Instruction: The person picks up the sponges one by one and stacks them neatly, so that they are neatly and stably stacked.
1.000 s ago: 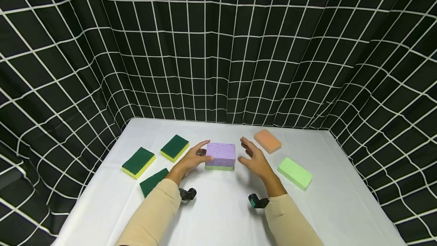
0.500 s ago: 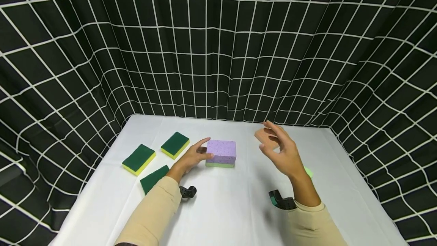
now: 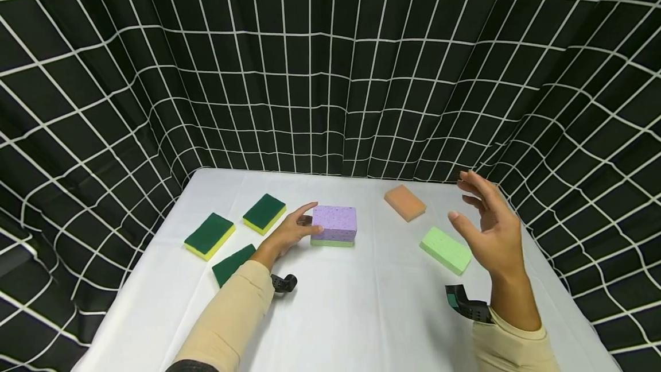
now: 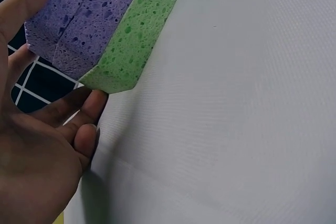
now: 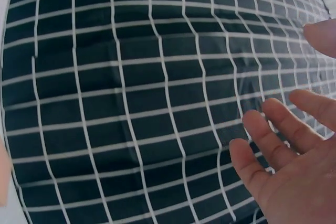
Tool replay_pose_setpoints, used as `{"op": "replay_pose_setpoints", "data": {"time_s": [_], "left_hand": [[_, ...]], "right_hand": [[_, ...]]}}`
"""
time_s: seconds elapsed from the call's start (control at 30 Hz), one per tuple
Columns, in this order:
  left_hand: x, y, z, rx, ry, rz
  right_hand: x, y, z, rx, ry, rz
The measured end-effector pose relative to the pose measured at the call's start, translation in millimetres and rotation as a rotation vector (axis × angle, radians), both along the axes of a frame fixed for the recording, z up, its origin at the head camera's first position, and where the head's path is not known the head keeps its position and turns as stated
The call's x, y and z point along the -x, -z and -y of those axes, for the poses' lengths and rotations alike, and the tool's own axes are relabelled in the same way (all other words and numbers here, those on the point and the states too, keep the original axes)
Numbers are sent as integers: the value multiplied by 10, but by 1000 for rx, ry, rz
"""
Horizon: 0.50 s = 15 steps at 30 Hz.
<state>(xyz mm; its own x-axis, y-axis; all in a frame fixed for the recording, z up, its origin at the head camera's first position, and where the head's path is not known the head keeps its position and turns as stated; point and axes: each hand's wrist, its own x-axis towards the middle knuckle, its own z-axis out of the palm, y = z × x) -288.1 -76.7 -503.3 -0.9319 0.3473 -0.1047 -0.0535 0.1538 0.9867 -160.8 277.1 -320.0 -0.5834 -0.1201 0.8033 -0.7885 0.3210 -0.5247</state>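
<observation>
A stack of sponges stands mid-table. Two purple sponges (image 3: 334,218) lie one on the other above a light green sponge (image 3: 332,243); the layers also show in the left wrist view. My left hand (image 3: 289,234) grips the stack's left end, thumb on the near purple face and fingers at the end and behind. My right hand (image 3: 493,228) is raised over the right side, fingers spread and gently bent, holding nothing. Nearest to it lies another light green sponge (image 3: 446,250), with an orange sponge (image 3: 405,202) farther back.
On the left of the white table (image 3: 330,314) lie three yellow sponges with dark green tops: one at the far left (image 3: 209,235), one behind (image 3: 264,213), one partly under my left forearm (image 3: 232,264). A black grid-patterned curtain (image 3: 330,73) encloses the back and sides.
My right hand has moved from beside the stack to the right and up, passing in front of the orange and green sponges. The left hand and the stack stay in place.
</observation>
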Motion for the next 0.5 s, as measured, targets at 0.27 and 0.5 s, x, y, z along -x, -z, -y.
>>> {"op": "replay_pose_setpoints", "data": {"time_s": [0.27,0.5], "left_hand": [[-7,-51,-3,6,-7,-9],[23,-52,-4,7,-3,-11]], "right_hand": [[-69,140,-242,32,119,46],[-47,353,-471,72,183,121]]}}
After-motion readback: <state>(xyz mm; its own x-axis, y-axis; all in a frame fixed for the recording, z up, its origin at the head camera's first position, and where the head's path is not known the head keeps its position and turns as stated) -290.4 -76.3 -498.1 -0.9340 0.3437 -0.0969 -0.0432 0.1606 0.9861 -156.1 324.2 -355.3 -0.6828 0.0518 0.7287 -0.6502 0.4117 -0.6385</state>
